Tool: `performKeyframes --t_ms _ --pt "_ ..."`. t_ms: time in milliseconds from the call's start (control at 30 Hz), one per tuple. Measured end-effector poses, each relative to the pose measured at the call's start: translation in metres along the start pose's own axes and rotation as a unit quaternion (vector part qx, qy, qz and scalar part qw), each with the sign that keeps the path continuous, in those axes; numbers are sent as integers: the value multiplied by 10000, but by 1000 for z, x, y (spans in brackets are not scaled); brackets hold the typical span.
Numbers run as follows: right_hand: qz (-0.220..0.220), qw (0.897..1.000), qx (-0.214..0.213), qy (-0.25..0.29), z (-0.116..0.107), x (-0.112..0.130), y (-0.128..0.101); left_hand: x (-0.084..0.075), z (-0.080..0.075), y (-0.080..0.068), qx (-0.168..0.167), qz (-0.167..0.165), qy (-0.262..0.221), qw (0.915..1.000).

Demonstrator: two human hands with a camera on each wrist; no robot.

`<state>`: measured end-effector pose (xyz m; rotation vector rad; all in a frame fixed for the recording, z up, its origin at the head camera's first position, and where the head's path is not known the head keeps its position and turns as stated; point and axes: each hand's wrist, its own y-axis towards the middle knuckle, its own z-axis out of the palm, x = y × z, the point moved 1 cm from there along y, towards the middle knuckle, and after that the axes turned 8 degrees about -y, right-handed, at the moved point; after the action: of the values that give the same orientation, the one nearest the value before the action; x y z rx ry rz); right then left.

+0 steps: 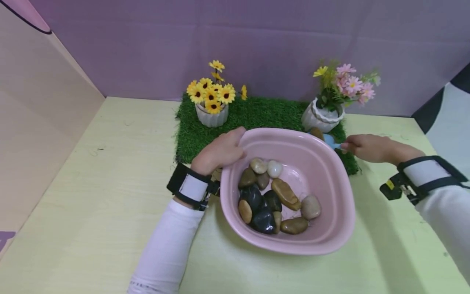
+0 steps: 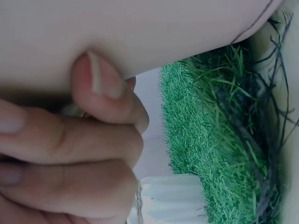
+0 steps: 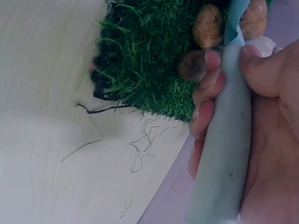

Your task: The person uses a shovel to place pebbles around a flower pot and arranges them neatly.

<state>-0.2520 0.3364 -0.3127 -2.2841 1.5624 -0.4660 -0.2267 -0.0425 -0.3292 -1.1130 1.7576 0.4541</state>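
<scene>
A pink plastic basin (image 1: 343,183) tilts toward me over the front of the grass mat. My left hand (image 1: 222,150) grips its left rim, the thumb pressed to the wall in the left wrist view. Inside lie black, brown and pale pebbles (image 1: 284,194), mostly toward the left. My right hand (image 1: 374,148) holds a toy shovel (image 1: 331,141) just beyond the basin's far right rim. Its pale handle (image 3: 224,140) runs through the curled fingers, and a brown pebble (image 3: 256,19) sits at its blue blade. Two more pebbles (image 3: 208,27) rest on the grass beside it.
A green artificial grass mat (image 1: 271,110) lies at the back of the pale wooden table (image 1: 110,196). On it stand a white pot (image 1: 212,116) of yellow flowers and another pot (image 1: 319,116) of pink flowers. A purple backdrop (image 1: 257,49) rises behind.
</scene>
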Motion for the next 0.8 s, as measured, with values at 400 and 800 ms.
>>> performKeyframes --t_ms 400,800 --pt "62 9997 105 -211 -7 6 3 -1 -1 -1 8 -60 -84 9999" --pt "47 9978 159 -639 -24 18 8 0 -1 0 -10 -20 -10 10000"
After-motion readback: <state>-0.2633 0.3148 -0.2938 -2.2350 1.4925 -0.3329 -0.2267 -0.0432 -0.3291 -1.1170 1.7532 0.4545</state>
